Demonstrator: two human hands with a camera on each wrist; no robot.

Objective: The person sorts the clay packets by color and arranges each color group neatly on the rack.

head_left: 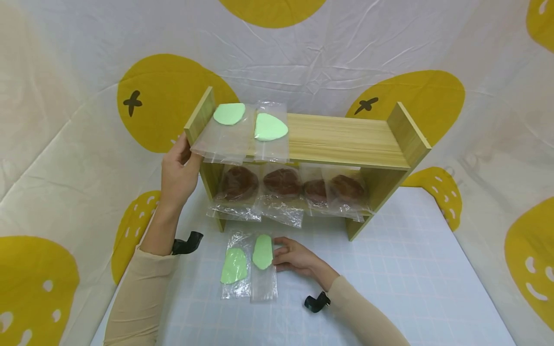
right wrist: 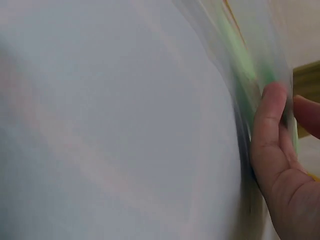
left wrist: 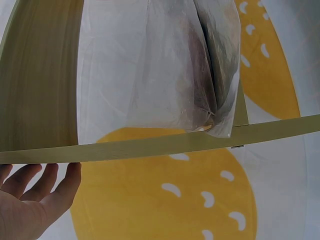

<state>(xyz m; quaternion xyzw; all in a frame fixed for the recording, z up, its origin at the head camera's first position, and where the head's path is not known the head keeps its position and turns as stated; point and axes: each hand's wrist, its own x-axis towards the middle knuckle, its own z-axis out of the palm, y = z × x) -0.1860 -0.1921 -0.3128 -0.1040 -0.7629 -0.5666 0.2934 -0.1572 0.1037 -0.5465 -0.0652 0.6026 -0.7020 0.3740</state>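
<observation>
My left hand [head_left: 179,175] is at the left side of a small wooden shelf [head_left: 342,139]; in the left wrist view its fingertips [left wrist: 73,172] touch the side panel [left wrist: 150,150]. At the table's front, my right hand [head_left: 298,257] pinches the right edge of a clear plastic bag [head_left: 264,288] holding a flat pale green piece [head_left: 262,252]. Finger and thumb meet at this bag in the right wrist view. Left of it lies another bag with a green piece [head_left: 234,266]. Two more bagged green pieces, one left [head_left: 229,114] and one right [head_left: 270,127], lie on the top board.
Several bagged dark brown round pieces [head_left: 282,182] line the lower shelf, their bag ends hanging over its front. The shelf stands on a pale checked tablecloth [head_left: 402,269]. A white curtain [head_left: 303,57] with yellow shapes surrounds the table.
</observation>
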